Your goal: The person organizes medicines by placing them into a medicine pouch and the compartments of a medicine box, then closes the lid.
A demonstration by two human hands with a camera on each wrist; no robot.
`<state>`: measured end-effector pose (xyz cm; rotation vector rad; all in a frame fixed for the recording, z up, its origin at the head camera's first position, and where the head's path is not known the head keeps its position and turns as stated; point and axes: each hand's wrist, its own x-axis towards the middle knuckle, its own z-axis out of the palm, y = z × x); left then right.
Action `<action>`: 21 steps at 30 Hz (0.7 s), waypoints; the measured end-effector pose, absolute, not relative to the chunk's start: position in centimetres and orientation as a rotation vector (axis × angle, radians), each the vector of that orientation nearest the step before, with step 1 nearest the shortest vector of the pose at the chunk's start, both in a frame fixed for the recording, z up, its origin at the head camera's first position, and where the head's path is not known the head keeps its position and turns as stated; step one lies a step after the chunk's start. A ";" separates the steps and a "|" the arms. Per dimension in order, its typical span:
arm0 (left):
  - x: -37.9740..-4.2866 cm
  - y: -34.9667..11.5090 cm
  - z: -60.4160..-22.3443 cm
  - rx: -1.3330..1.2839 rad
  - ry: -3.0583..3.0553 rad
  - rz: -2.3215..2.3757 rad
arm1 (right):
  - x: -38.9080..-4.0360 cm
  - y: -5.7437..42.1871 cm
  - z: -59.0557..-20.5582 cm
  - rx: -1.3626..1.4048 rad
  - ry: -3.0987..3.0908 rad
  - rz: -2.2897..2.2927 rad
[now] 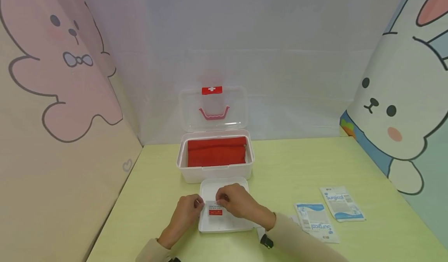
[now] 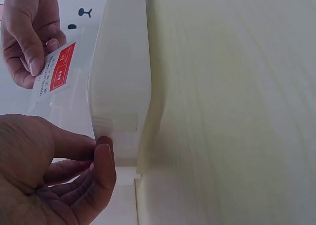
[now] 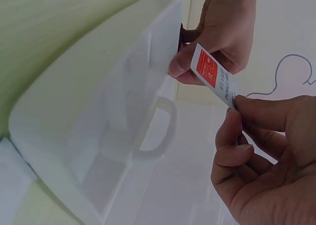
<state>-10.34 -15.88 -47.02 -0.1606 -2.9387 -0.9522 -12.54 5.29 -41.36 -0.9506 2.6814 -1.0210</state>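
A shallow white tray (image 1: 227, 227) with rounded corners lies on the table in front of the box; a loop handle (image 3: 171, 131) inside it shows in the right wrist view. My left hand (image 1: 185, 211) pinches the tray's left rim between thumb and fingertips. Over the tray, my right hand (image 1: 241, 201) holds a small flat white packet (image 1: 215, 206) with a red label by its edge, between thumb and forefinger. The packet stands tilted in the right wrist view, its label facing the camera.
Behind the tray stands a white first-aid box (image 1: 217, 173), its clear lid (image 1: 189, 110) raised, with folded red cloth (image 1: 217, 155) inside. Packs marked Surgical (image 1: 316, 223) lie on the table at right, partly behind my right sleeve (image 1: 294, 234). Cartoon-printed curtains (image 1: 224, 32) surround the table.
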 end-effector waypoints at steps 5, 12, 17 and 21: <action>-10.4 -15.9 -47.0 -0.168 -2.929 -0.953 | -12.1 4.5 -42.0 -0.912 2.636 -1.009; -10.4 -16.0 -47.0 -0.176 -2.926 -0.954 | -11.7 3.8 -43.0 -0.921 2.632 -0.977; -10.3 -16.0 -46.9 -0.177 -2.930 -0.965 | -11.6 3.5 -43.8 -0.960 2.658 -0.941; -10.3 -16.0 -47.0 -0.180 -2.922 -0.965 | -11.5 3.2 -44.2 -0.991 2.699 -0.877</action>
